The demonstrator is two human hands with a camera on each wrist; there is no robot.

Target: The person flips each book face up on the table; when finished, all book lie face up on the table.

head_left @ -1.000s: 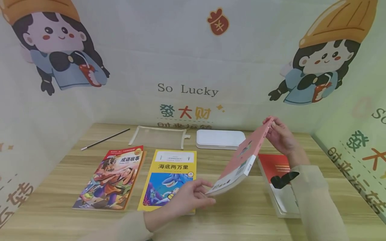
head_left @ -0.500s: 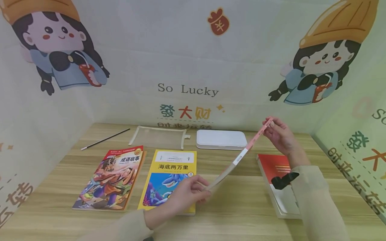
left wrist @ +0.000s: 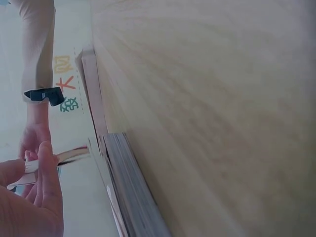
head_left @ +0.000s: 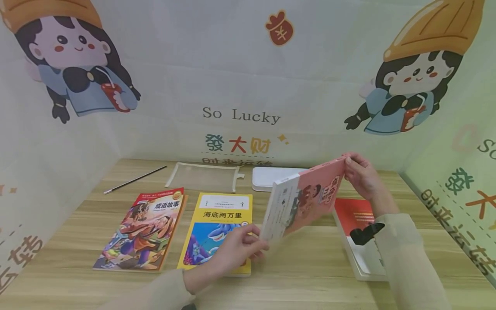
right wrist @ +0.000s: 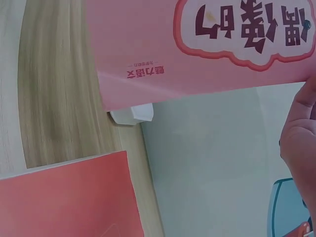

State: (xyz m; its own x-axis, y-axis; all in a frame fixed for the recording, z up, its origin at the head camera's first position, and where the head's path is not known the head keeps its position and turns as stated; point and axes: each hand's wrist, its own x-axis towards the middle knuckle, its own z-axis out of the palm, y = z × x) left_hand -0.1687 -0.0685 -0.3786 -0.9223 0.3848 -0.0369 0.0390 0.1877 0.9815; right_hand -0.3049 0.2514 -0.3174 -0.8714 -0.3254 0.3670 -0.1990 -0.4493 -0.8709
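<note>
A thin pink and white book is held tilted above the table, spine upward, its illustrated cover showing in the head view. At its lower left corner my left hand pinches it between thumb and fingers. My right hand grips the upper right corner. Close up in the right wrist view, the pink cover appears with large characters in a white bubble. Beneath my left hand lies a yellow book with a shark picture, partly hidden by that hand. The left wrist view shows both hands at the book's ends.
A colourful story book lies at left. Behind are a black pencil, a mesh pouch and a white case, partly covered by the held book. A red and white book lies under my right forearm.
The pink book has turned between my hands. It showed one cover, then its spine edge-on, and now the other cover. Both hands stay nearly in place; the lying things have not moved.
</note>
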